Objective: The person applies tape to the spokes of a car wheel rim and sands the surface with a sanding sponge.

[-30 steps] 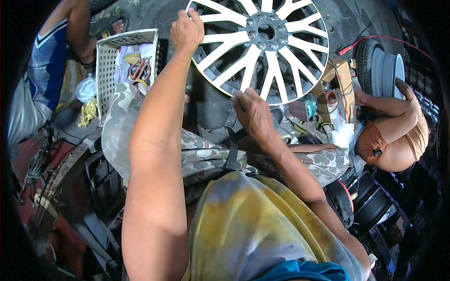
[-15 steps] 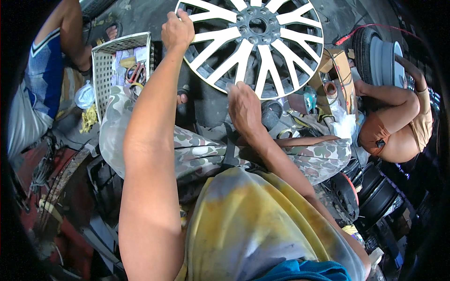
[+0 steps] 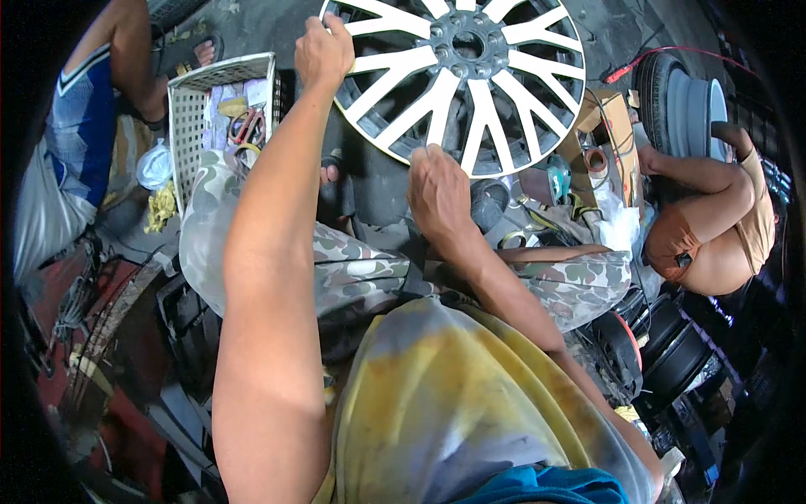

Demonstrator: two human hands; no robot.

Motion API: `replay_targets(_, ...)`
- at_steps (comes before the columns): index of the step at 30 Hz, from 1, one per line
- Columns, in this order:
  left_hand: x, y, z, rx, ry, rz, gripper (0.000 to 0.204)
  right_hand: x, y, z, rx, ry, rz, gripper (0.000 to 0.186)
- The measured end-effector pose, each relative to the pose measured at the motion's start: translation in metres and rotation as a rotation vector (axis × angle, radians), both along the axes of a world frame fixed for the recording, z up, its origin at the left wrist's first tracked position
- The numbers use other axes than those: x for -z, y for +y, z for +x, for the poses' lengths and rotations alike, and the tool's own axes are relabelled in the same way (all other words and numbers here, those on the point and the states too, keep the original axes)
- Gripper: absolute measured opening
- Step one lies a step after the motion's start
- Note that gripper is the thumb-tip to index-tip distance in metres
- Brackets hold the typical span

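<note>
A white-faced alloy wheel (image 3: 393,59) with dark gaps between its split spokes faces up beyond my knees. At its left edge my left hand (image 3: 324,55) is closed around the rim. My right hand (image 3: 440,195) is closed at the near edge, its fingertips against the rim at the foot of a spoke. Whatever those fingers may hold is hidden behind the hand. Dark lug holes ring the centre hub (image 3: 468,45).
A pale perforated basket (image 3: 189,134) with scissors (image 3: 246,126) and packets stands left. A cardboard box (image 3: 617,126) and tape roll (image 3: 537,238) lie right. Another person's leg (image 3: 82,134) is at left; a second person (image 3: 714,218) sits right beside a tyred wheel (image 3: 693,105).
My right hand, blurred earlier, now shows sharply at nearly the same spot on the rim. The wheel and my left hand appear shifted very slightly right in view.
</note>
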State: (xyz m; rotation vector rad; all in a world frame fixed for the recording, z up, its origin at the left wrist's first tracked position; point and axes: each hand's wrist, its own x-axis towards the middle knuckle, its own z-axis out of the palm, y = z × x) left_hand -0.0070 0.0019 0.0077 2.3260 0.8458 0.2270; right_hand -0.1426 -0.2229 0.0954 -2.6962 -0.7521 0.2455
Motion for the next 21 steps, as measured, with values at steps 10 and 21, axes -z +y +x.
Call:
replay_targets(10,-0.002,0.0,0.0,-0.033,0.02,-0.084,0.058,-0.031,-0.026,0.031,-0.126,0.276,-0.06,0.01)
replay_targets(21,0.002,-0.002,0.001,-0.023,0.023,-0.037,0.057,0.018,-0.038,-0.012,-0.01,0.046,0.225,0.026)
